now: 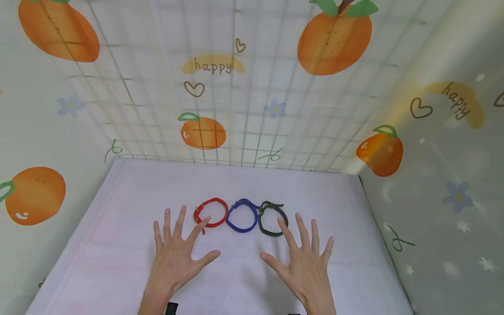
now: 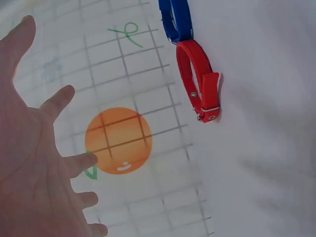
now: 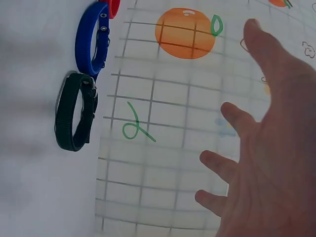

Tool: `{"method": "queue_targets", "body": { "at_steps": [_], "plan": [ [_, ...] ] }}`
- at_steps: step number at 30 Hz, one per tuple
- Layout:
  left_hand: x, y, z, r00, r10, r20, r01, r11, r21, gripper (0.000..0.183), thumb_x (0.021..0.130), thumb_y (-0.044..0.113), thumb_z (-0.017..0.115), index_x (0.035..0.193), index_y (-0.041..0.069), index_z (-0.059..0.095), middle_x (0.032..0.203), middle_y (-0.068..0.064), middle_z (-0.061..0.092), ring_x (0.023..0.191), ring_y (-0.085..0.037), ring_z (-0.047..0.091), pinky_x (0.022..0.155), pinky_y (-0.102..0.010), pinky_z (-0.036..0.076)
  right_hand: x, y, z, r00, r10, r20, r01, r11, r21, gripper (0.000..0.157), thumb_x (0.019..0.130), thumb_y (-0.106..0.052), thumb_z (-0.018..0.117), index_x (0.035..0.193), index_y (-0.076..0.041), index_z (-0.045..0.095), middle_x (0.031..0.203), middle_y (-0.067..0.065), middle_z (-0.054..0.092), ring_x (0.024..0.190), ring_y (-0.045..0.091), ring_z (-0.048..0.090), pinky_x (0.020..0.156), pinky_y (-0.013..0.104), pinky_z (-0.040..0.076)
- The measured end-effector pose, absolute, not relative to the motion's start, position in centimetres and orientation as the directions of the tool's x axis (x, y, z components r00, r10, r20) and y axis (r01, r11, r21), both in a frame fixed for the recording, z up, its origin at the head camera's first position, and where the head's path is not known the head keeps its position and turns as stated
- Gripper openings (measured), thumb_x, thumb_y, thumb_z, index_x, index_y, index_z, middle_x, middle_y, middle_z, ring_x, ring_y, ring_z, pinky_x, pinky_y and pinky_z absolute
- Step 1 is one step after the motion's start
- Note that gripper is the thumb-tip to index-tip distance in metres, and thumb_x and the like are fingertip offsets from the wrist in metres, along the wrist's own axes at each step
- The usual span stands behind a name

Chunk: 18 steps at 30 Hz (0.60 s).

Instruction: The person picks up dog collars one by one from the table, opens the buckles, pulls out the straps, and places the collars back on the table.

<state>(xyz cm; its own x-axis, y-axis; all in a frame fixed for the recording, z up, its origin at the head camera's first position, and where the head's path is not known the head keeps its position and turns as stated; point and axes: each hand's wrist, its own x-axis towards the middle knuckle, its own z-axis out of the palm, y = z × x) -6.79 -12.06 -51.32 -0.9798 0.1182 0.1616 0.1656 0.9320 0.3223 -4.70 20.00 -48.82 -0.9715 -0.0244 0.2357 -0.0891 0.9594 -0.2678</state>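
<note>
Three buckled collars lie in a row on the white table, each fastened into a loop: a red collar [image 1: 225, 213] on the left, a blue collar [image 1: 243, 230] in the middle and a dark green collar [image 1: 271, 233] on the right. My left hand [image 1: 175, 258] is spread with its fingers straight, its index fingertip overlapping the red collar in the head view. My right hand [image 1: 307, 267] is likewise spread, nearest the green collar. Both wrist views show the palms holding nothing, apart from the red collar [image 2: 196, 61] and the green collar [image 3: 66, 118].
White table [image 1: 118, 210] carries the collars near its middle. Behind it rises a grid wall [image 1: 252, 96] draped with orange-printed cloth. A patterned side sheet [image 1: 433, 183] borders the right edge, and another sheet [image 1: 35, 144] borders the left.
</note>
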Motion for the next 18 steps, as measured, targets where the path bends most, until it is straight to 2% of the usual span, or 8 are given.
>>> {"method": "queue_targets", "body": {
  "at_steps": [6, 11, 16, 18],
  "plan": [
    [-7.0, -12.1, -51.6, -0.984, 0.110, 0.142, 0.154, 0.923, 0.354, 0.087, 0.086, 0.086, 0.063, 0.162, 0.050, 0.042, 0.183, -0.013, 0.011, 0.167, -0.053, -0.002, 0.127, -0.081, 0.002, -5.5, 19.6, -49.7, -0.965, -0.044, 0.258, -0.123, 0.946, -0.299, 0.094, 0.085, -0.081, 0.069, 0.165, -0.044, 0.038, 0.177, 0.009, 0.033, 0.163, 0.048, 0.025, 0.117, 0.091, 0.009],
    [-7.3, -12.2, -51.9, -0.987, 0.099, 0.131, 0.142, 0.912, 0.386, 0.085, 0.089, 0.083, 0.064, 0.164, 0.053, 0.035, 0.181, -0.017, 0.018, 0.165, -0.057, 0.006, 0.125, -0.082, 0.016, -6.7, 18.9, -50.7, -0.943, -0.080, 0.324, -0.193, 0.924, -0.331, 0.094, 0.088, -0.076, 0.072, 0.167, -0.037, 0.038, 0.173, 0.006, 0.042, 0.158, 0.042, 0.038, 0.119, 0.085, 0.016],
    [-7.8, -12.1, -52.4, -0.985, 0.082, 0.152, 0.138, 0.903, 0.408, 0.084, 0.092, 0.079, 0.063, 0.166, 0.050, 0.033, 0.177, -0.020, 0.028, 0.162, -0.060, 0.020, 0.120, -0.081, 0.032, -7.9, 18.3, -51.6, -0.907, -0.107, 0.408, -0.269, 0.892, -0.364, 0.092, 0.089, -0.070, 0.075, 0.164, -0.025, 0.045, 0.165, 0.004, 0.053, 0.147, 0.035, 0.053, 0.118, 0.076, 0.026],
    [-8.0, -12.1, -52.6, -0.985, 0.071, 0.156, 0.133, 0.888, 0.440, 0.082, 0.095, 0.076, 0.063, 0.166, 0.047, 0.034, 0.175, -0.021, 0.030, 0.160, -0.060, 0.024, 0.118, -0.080, 0.035, -8.4, 17.9, -51.8, -0.903, -0.107, 0.416, -0.282, 0.879, -0.384, 0.093, 0.090, -0.068, 0.076, 0.165, -0.025, 0.043, 0.161, 0.005, 0.056, 0.142, 0.033, 0.055, 0.117, 0.071, 0.030]
  ]
}}
